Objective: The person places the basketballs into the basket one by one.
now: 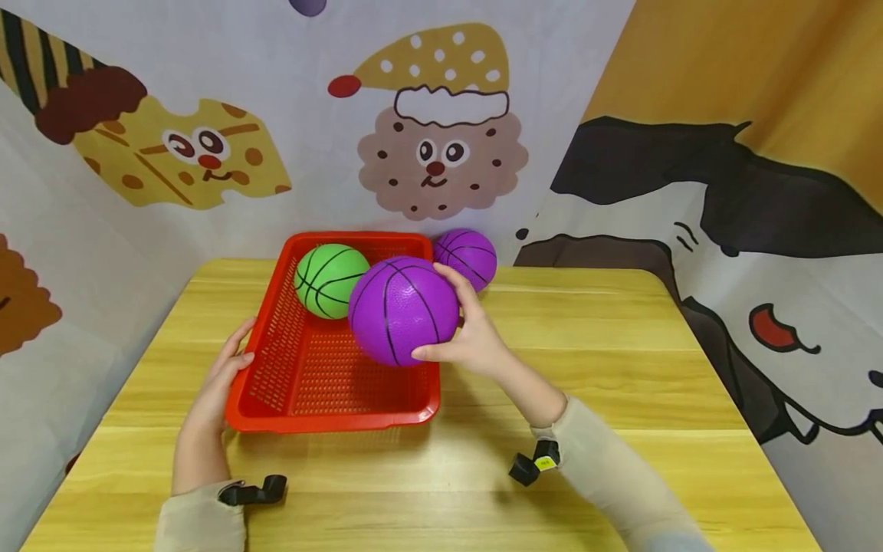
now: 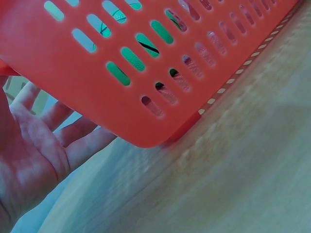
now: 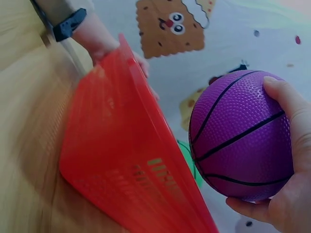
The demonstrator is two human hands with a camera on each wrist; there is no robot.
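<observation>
Our right hand [image 1: 476, 336] is clamped on a purple toy basketball [image 1: 395, 310], thumb on the near side and fingers curled round the far side. The ball hangs directly left of that grip, over the right-hand part of a red perforated plastic basket [image 1: 313, 422], and the right wrist view shows it apart from the rim. Left of the held ball, a green toy basketball [image 1: 326, 290] lies inside the basket; just beyond the grip, a second purple ball [image 1: 471, 257] sits outside the back right corner. Across the basket from the grip, our left hand [image 1: 216, 387] rests against the left rim, its fingers fairly straight and apart. We judge the step in hand as bringing the ball over the basket; the next move calls for clearing the right rim, lowering into the bare space below the grip, then loosening the fingers gently, since a round ball could roll.
</observation>
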